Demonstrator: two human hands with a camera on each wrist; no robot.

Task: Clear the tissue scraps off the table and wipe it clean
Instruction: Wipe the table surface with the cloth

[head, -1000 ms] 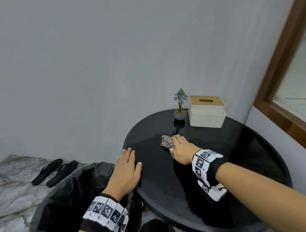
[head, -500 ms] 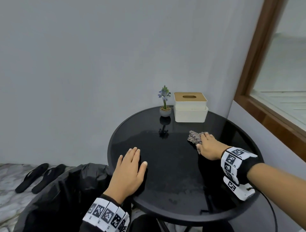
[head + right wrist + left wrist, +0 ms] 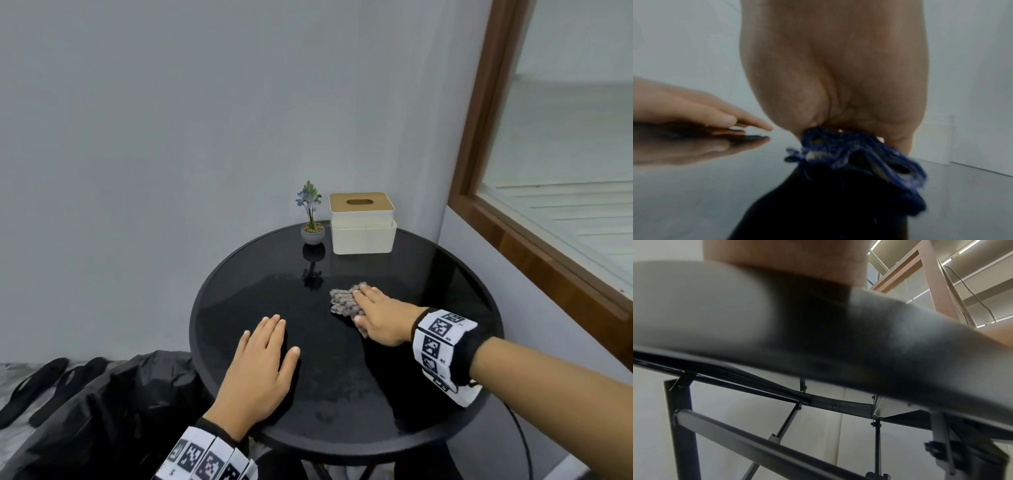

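A round black glass table [image 3: 428, 281] fills the middle of the head view. My right hand [image 3: 380, 317] lies flat, fingers straight, pressing a crumpled grey-blue cloth [image 3: 342, 301] onto the tabletop just in front of the plant. In the right wrist view the cloth [image 3: 855, 155] bunches out from under my palm [image 3: 834, 73], blurred. My left hand [image 3: 263, 363] rests flat and empty on the table near its left edge; its fingers [image 3: 694, 107] also show beside the cloth. I see no tissue scraps on the tabletop. The left wrist view shows only the table's underside [image 3: 838, 345].
A white tissue box with a wooden lid [image 3: 362, 222] and a small potted plant [image 3: 311, 219] stand at the table's far edge by the wall. A black bin bag [image 3: 120, 404] gapes below the left rim. Black slippers [image 3: 34, 387] lie on the floor. A wooden window frame [image 3: 513, 212] is on the right.
My right hand slid the cloth rightward across the table from left of the plant, then back a little towards the middle. My left hand stayed flat near the left edge.
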